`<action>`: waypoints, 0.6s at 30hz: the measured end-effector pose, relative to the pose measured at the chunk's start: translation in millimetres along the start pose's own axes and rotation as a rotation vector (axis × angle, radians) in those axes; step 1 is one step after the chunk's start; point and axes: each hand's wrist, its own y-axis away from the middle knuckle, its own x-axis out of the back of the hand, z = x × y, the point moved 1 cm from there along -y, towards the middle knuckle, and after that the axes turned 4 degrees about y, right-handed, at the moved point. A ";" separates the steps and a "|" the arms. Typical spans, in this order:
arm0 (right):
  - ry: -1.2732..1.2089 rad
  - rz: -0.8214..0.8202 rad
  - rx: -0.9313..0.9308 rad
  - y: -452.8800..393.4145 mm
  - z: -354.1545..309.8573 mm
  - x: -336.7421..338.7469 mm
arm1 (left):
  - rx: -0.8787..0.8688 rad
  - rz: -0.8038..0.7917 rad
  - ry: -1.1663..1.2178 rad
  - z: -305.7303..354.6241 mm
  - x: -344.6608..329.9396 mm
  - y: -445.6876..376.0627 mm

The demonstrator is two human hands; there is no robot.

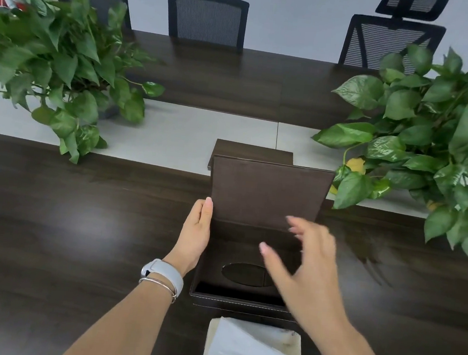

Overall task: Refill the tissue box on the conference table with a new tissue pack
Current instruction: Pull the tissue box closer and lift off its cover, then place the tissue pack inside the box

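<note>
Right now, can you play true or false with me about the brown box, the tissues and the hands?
1. The dark brown leather tissue box has its flap standing open. True.
2. The box is stuffed full of tissues. False: its inside looks empty, with only the oval slot showing.
3. The left hand rests against the box's left side. True.
4. The right hand is gripping the soft plastic-wrapped tissue pack. False: it hovers open above the box, holding nothing.
5. The tissue pack lies on the dark wooden table nearer the person than the box. True.
</note>
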 end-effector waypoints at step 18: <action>1.050 -1.040 0.889 126.3 -76.6 -89.4 | -0.038 0.028 0.020 -12.8 13.1 39.9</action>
